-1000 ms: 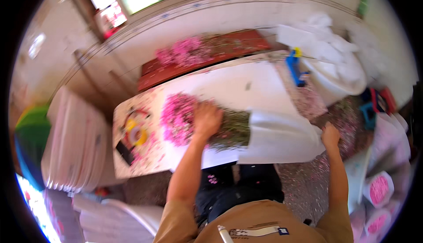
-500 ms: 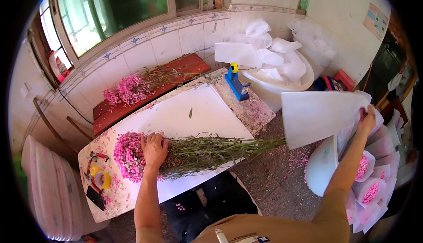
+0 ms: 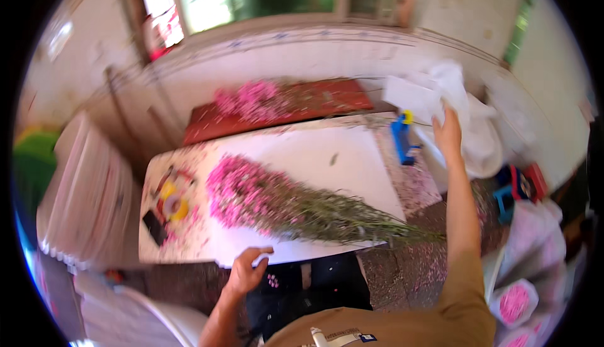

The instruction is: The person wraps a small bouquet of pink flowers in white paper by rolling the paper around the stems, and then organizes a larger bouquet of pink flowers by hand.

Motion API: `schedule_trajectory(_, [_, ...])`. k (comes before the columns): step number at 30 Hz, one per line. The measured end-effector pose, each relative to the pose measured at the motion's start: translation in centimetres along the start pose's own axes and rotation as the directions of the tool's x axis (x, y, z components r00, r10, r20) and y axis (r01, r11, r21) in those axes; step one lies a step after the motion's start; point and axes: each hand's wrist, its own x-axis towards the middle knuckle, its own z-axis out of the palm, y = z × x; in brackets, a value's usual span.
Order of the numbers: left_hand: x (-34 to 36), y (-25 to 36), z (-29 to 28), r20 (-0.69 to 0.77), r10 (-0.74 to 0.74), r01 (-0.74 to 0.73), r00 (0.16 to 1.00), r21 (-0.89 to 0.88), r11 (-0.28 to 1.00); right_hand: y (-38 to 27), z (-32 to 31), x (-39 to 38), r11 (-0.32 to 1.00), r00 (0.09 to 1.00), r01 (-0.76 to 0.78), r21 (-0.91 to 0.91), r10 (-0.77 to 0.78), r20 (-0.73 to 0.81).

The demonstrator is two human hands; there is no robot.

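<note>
A large bunch of pink flowers (image 3: 242,190) lies across the white sheet (image 3: 314,158) on the table. Its green stems (image 3: 352,215) stretch past the table's right edge. Just off the near edge, my left hand (image 3: 248,271) hovers below the blossoms, fingers curved and apart, holding nothing. My right hand (image 3: 448,134) reaches out at the far right with thumb and fingers apart, over the white wrapping sheets (image 3: 454,86) heaped in a tub (image 3: 487,158). Blur hides whether its fingertips touch them. The blue tape dispenser (image 3: 401,140) with yellow tape stands left of that hand.
A smaller pink bunch (image 3: 258,100) rests on a red-brown board (image 3: 343,95) at the back. Pliers, tape rolls (image 3: 173,207) and a black phone-like slab (image 3: 154,227) lie at the table's left. Stacked white tubs (image 3: 88,196) stand left; wrapped flowers (image 3: 514,303) stand lower right.
My left hand has let go of the blossoms and drawn back toward me. My right hand no longer holds the white sheet and has swung to the tub. The view has turned.
</note>
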Motion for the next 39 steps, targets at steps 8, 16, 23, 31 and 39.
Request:
schedule_trajectory(8, [2.1,-6.2,-1.8,0.199,-0.703,0.480,0.683,-0.847,0.227,-31.8,10.2,-11.2,0.877,0.582,-0.068,0.476,-0.352,0.733])
schedule_trajectory(16, [3.6,-5.4,0.9,0.056,-0.579,0.234,0.814,-0.943,0.238,-34.2,12.9,-12.4,0.694,0.572,-0.366,0.620,-0.357,0.738])
schedule_trajectory(23, [2.2,-0.1,4.8,0.275,-0.339,0.370,0.900,-0.892,0.258,-26.9,-2.4,-16.6,0.370,0.535,-0.666,0.647,-0.368,0.761])
schedule_trajectory(31, [2.5,7.1,9.6,0.186,-0.070,0.193,0.980,-0.807,0.559,-20.9,-7.9,-24.5,0.257,0.815,-0.579,0.774,0.171,0.553])
schedule_trajectory(39, [2.6,5.0,10.4,-0.029,-0.372,0.174,0.928,-0.848,0.501,-18.3,-10.5,-22.6,0.124,0.745,-0.623,0.772,0.393,0.538])
